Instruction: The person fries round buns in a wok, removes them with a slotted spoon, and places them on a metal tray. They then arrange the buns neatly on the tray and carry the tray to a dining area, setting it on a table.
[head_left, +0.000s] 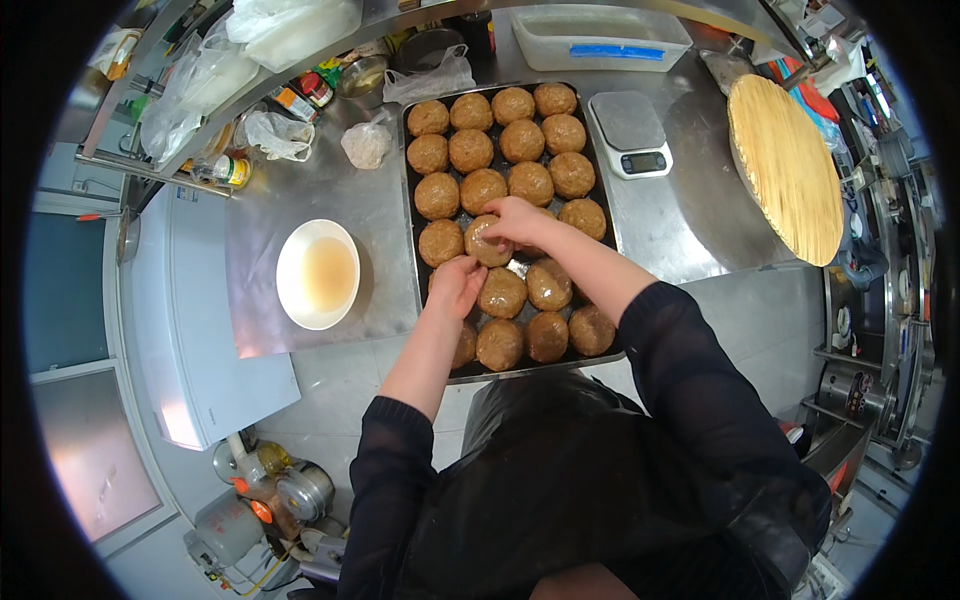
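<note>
A dark metal baking tray (406, 184) holds several rows of large, round brown balls that look like meatballs. My right hand (517, 225) reaches over the tray, its fingers curled over the top and right side of one glossy meatball (486, 244). Close to the lower edge of that same ball is my left hand (459, 285), with its fingertips bent inward; its grip is partly hidden. Nearer to me, a meatball (502, 293) and another meatball (549, 285) look wet and shiny. My right forearm covers part of the rows behind it.
A white bowl of cloudy liquid (330, 274) stands left of the tray on the steel table (262, 300). A digital scale (630, 135) and a round woven lid (784, 169) are to the right. Behind are a plastic container (600, 37) and an overhead shelf edge (360, 49).
</note>
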